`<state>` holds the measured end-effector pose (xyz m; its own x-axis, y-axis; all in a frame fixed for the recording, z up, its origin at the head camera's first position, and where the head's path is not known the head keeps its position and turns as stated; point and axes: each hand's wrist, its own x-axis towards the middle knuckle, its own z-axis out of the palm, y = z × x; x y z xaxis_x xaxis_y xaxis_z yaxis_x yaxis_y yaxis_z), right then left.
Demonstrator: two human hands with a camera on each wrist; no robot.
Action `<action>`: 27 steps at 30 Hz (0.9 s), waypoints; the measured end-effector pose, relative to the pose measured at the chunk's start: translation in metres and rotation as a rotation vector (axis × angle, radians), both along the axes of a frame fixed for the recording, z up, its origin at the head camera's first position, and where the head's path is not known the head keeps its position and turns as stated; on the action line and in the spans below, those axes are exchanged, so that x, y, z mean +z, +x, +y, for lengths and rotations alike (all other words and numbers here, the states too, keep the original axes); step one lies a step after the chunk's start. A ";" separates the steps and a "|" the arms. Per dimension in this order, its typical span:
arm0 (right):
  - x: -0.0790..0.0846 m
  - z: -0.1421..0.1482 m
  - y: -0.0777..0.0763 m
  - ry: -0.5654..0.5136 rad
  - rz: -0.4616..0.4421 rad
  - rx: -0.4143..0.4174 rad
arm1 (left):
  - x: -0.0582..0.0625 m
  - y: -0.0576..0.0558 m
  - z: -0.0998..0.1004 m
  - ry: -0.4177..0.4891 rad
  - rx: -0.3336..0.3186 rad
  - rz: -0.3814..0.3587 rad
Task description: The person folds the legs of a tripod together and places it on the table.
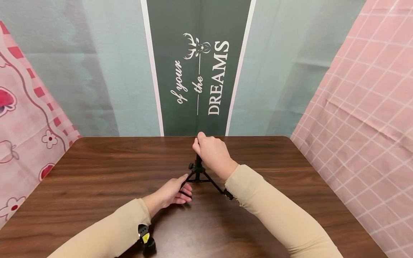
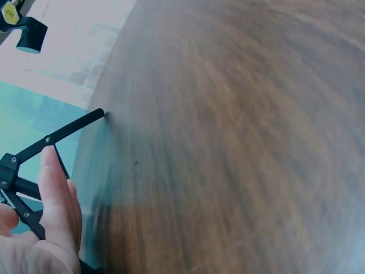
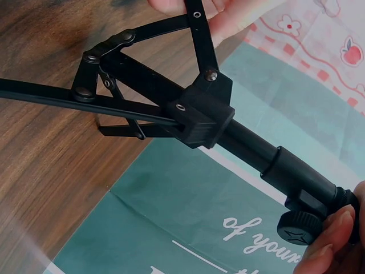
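Observation:
A black tripod stand [image 1: 198, 175] stands on the wooden table with its hinged legs spread. My right hand [image 1: 213, 152] grips the top of its centre column, and the right wrist view shows my fingertips [image 3: 331, 242] beside a round tightening knob [image 3: 299, 228]. Lower down, my left hand [image 1: 174, 192] holds the left leg, thumb on the near side and fingers beneath. Seen from the left wrist, a finger [image 2: 56, 194] lies along the hinged black struts [image 2: 34, 149]. The leg hub [image 3: 206, 113] joins the struts partway down the column. My right palm hides the top end.
The brown table [image 1: 96, 172] reaches back to a grey-green cloth [image 1: 129, 89] with a dark printed panel [image 1: 180, 21]. Pink patterned cloths hang at the left [image 1: 29, 118] and right [image 1: 351, 114]. Small black cameras sit on the left cuff [image 1: 146, 238] and right cuff [image 1: 228, 194].

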<state>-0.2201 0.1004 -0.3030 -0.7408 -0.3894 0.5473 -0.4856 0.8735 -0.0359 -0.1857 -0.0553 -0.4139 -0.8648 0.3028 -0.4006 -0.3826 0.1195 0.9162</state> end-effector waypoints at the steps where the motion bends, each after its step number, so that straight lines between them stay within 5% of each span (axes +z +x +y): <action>1: 0.000 0.000 0.000 0.000 0.009 -0.002 | -0.001 0.000 0.001 0.008 0.012 -0.002; 8: -0.001 0.001 -0.002 -0.001 0.024 -0.001 | -0.010 -0.002 0.007 0.038 0.107 0.019; 27: 0.000 0.003 -0.001 -0.025 -0.016 0.026 | -0.012 -0.002 0.009 0.067 0.130 0.012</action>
